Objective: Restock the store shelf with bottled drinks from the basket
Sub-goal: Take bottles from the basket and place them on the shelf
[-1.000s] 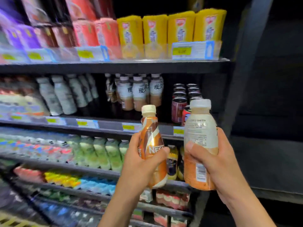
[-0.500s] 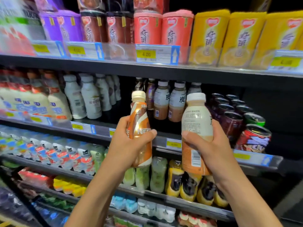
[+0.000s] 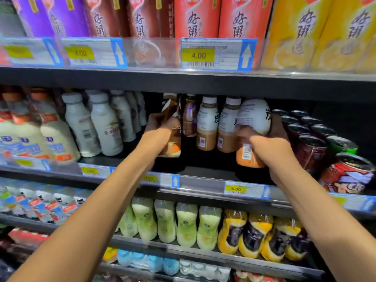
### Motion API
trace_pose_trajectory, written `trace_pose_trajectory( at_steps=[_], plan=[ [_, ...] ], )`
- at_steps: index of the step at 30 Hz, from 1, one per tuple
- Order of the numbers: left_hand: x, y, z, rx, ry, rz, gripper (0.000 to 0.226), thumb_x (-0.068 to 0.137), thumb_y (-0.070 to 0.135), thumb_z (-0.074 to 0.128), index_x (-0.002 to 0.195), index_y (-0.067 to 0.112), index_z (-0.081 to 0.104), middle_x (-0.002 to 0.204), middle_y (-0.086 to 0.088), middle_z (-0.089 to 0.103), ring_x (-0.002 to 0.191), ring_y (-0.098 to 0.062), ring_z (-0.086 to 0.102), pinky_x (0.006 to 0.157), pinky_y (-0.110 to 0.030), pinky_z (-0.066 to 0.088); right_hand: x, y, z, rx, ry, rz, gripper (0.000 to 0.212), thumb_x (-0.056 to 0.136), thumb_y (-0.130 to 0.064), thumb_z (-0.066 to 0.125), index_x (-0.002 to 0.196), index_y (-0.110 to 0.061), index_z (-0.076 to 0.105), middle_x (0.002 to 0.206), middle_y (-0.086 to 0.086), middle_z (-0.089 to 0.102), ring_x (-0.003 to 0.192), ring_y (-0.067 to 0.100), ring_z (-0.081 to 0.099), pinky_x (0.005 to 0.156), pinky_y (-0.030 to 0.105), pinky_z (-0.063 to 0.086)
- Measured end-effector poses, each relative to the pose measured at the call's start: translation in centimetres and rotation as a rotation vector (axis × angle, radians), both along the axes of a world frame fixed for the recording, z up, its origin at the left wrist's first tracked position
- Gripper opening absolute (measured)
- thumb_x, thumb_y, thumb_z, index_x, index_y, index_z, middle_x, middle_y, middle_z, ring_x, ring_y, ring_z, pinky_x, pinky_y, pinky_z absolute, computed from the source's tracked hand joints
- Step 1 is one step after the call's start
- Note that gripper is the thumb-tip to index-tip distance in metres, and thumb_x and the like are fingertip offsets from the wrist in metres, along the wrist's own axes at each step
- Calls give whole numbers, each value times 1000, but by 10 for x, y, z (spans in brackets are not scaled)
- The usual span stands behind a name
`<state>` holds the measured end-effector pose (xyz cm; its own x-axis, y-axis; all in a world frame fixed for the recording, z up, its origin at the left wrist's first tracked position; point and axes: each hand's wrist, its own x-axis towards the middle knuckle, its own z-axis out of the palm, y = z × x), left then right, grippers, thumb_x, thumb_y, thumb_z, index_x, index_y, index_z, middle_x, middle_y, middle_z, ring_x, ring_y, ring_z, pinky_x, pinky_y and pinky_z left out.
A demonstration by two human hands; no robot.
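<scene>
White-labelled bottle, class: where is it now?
Head view, right of centre: the right hand holds the white-labelled bottle at the middle shelf, between matching bottles and dark cans.

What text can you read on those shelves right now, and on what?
"4.00": upper price tag, under the red cartons.
"6.00": lower price tag, on the shelf edge below the white-label bottle.
"好粥": red cartons and yellow cartons.
Other tags and bottle labels: too blurred or turned away.

Cans (image 3: 311,148) stand right of bottles (image 3: 206,127) on the shelf (image 3: 203,171).
</scene>
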<state>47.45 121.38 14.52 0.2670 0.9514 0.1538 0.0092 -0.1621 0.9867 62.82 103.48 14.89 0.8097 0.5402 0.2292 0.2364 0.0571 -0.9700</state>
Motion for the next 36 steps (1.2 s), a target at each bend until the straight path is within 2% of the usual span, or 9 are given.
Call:
trace_pose_trajectory(
  at_steps=[2, 5, 8, 11, 16, 24, 28, 32, 36],
  plan=[
    [7, 19, -2, -17, 13, -17, 31, 89, 28, 65, 118, 20, 55, 90, 3, 64, 68, -7, 56, 58, -14, 46, 9, 12, -1, 21, -92, -68, 68, 55, -46, 82, 116, -26, 58, 103, -9, 72, 98, 15, 69, 89, 39, 55],
    [8, 40, -8, 38, 100, -116, 44, 93, 30, 63, 131, 16, 46, 105, 4, 60, 81, -9, 55, 75, -18, 40, 29, 25, -6, -21, -148, -147, 82, 48, -53, 80, 121, -27, 55, 108, -6, 72, 100, 17, 69, 91, 44, 56],
    [12, 60, -15, 99, 130, -161, 51, 93, 23, 65, 135, 8, 41, 115, 0, 59, 84, -5, 57, 54, -1, 37, 41, 30, -10, -60, -172, -172, 86, 45, -51, 85, 121, -26, 55, 110, -4, 72, 100, 19, 69, 90, 47, 56],
    [16, 76, -24, 118, 149, -192, 57, 88, 22, 73, 133, 4, 43, 119, -5, 62, 103, -17, 62, 53, 1, 38, 46, 34, -17, -111, -155, -170, 83, 46, -44, 89, 119, -25, 53, 112, -3, 71, 101, 19, 69, 92, 47, 55],
    [26, 83, -29, 182, 164, -223, 55, 86, 6, 73, 118, 12, 30, 114, -5, 51, 105, -17, 53, 85, -24, 39, 49, 39, -30, -172, -151, -219, 81, 55, -37, 91, 125, -25, 51, 118, -2, 69, 105, 20, 66, 95, 44, 53],
    [37, 101, -38, 222, 144, -229, 67, 83, 8, 76, 133, 10, 33, 124, -7, 56, 112, -18, 55, 101, -34, 43, 64, 47, -35, -185, -134, -239, 74, 62, -28, 90, 123, -25, 48, 117, 0, 67, 105, 22, 65, 96, 44, 52],
    [43, 109, -43, 222, 136, -217, 68, 83, 12, 77, 137, 14, 35, 130, -9, 57, 119, -23, 56, 106, -41, 43, 80, 53, -38, -193, -146, -207, 88, 44, -44, 87, 122, -24, 51, 112, -3, 70, 100, 18, 68, 93, 46, 55],
    [45, 115, -45, 253, 146, -229, 70, 84, 13, 77, 139, 11, 34, 128, -11, 58, 118, -24, 56, 103, -38, 44, 87, 58, -38, -203, -114, -169, 85, 57, -32, 90, 128, -20, 45, 115, -1, 68, 103, 20, 66, 96, 47, 52],
    [46, 117, -47, 273, 136, -233, 71, 84, 14, 76, 141, 11, 33, 130, -12, 57, 120, -24, 56, 107, -44, 43, 109, 62, -44, -206, -128, -125, 102, 37, -44, 87, 130, -23, 51, 111, -4, 71, 98, 15, 69, 93, 44, 55]
  ],
)
